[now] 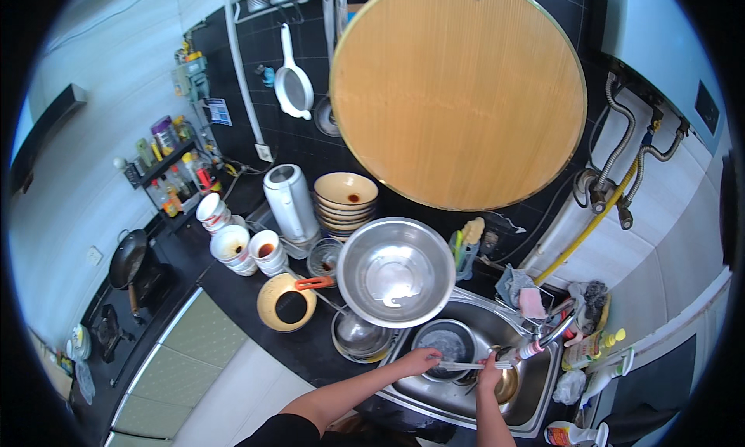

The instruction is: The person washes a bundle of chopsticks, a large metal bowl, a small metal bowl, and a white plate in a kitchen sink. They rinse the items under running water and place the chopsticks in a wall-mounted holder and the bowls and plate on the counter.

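Both hands point(420, 362) point(490, 374) hold pale sticks point(464, 365); bottle labels point(558, 434) blur.

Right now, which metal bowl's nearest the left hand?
Grey bowl, left in the sink: the left hand overlaps its rim. The large steel bowl and golden vessel lie farther off.

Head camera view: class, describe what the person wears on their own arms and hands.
The left hand and right hand are ungloved. The left forearm is bare below a plain black sleeve. The right forearm is bare where visible; its sleeve is out of view. No watch shows.
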Available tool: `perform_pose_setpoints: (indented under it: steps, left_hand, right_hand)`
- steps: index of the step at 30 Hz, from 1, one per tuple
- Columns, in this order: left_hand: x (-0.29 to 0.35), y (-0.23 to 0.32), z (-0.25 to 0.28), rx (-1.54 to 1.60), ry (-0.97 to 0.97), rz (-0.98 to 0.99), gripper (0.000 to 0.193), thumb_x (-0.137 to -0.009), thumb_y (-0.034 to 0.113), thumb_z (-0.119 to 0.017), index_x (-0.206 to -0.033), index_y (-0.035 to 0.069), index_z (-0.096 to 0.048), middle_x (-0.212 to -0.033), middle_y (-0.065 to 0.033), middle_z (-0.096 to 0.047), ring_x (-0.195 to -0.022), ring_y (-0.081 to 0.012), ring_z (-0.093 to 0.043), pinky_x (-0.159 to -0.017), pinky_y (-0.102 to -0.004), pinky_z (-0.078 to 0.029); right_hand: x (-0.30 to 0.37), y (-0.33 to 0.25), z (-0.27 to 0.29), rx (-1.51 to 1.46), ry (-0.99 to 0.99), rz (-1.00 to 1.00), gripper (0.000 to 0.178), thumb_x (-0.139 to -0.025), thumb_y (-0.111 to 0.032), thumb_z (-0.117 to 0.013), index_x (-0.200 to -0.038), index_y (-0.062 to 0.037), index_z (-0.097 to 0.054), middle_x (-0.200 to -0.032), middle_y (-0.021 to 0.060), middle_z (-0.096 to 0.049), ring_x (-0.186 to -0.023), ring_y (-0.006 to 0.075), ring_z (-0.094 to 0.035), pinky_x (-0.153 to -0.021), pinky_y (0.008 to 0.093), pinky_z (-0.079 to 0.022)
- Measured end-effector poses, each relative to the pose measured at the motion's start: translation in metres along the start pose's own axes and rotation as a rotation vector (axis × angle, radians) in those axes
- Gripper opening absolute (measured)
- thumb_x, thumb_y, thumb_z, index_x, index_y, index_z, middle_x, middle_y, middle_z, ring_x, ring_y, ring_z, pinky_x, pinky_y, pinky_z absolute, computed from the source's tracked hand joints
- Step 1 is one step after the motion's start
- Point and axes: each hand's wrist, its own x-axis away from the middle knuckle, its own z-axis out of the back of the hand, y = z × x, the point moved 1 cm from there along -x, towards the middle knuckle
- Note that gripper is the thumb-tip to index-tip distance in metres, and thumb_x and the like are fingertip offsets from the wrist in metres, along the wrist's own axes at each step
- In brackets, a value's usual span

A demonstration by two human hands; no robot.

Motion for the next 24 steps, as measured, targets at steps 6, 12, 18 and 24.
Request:
perform_pose_setpoints:
  steps: [6,12,18,24]
  left_hand:
    - [0.03,-0.014,0.022,0.029,0.049,-0.081,0.023,-0.079,0.017,-0.056,-0.095,0.001,-0.058,-0.087,-0.0123,-0.061,-0.081,-0.0206,-0.059,-0.072,-0.0305,-0.046]
    - [0.054,0.028,0.053,-0.03,-0.082,-0.161,0.026,-0.081,0.017,-0.054,-0.102,0.002,-0.055,-0.093,-0.0101,-0.06,-0.085,-0.0171,-0.056,-0.076,-0.0291,-0.044]
    - [0.08,0.073,0.115,0.017,-0.226,-0.203,0.028,-0.083,0.017,-0.052,-0.107,0.002,-0.052,-0.095,-0.0087,-0.059,-0.086,-0.0134,-0.054,-0.076,-0.0274,-0.044]
    - [0.115,0.154,0.207,0.01,-0.1,-0.488,0.037,-0.081,0.02,-0.055,-0.114,0.004,-0.049,-0.104,-0.0105,-0.056,-0.093,-0.0168,-0.054,-0.079,-0.0283,-0.043]
  right_hand:
    - [0.064,-0.024,-0.024,0.218,-0.18,0.153,0.029,-0.085,-0.023,-0.05,-0.065,-0.0022,-0.049,-0.052,0.0043,-0.049,-0.048,0.0137,-0.047,-0.049,0.0282,-0.038]
    - [0.116,-0.119,-0.064,0.502,-0.322,0.33,0.027,-0.085,-0.024,-0.051,-0.067,-0.0032,-0.049,-0.054,0.0032,-0.049,-0.051,0.0125,-0.046,-0.049,0.0288,-0.036]
    - [0.107,-0.19,-0.11,0.768,-0.189,0.613,0.036,-0.084,-0.028,-0.052,-0.06,-0.0005,-0.049,-0.049,0.0041,-0.046,-0.045,0.0121,-0.044,-0.044,0.0293,-0.035]
    - [0.128,-0.303,-0.178,0.454,-0.283,0.566,0.038,-0.084,-0.032,-0.05,-0.058,-0.0038,-0.049,-0.05,0.0015,-0.047,-0.043,0.01,-0.043,-0.042,0.0265,-0.033]
